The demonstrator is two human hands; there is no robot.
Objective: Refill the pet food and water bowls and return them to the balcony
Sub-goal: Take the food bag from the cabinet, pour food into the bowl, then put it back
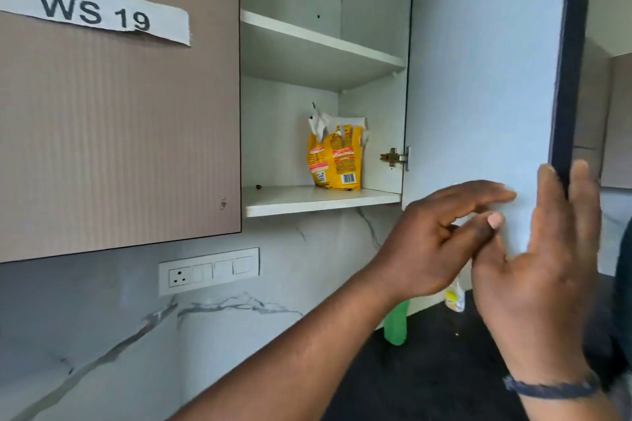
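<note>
A yellow pet food bag with a torn-open top stands upright at the back right of the lower shelf inside an open wall cabinet. The cabinet door is swung out to the right. My right hand grips the door's dark outer edge near its bottom, with fingers wrapped around it. In front of the door's inner face, my left hand is raised with its fingers apart and nothing in it, below and right of the bag. No bowls are in view.
The upper shelf holds nothing. A closed cabinet door labelled "WS 19" is on the left. A socket panel sits on the marble wall. On the dark counter stand a green bottle and a small clear bottle.
</note>
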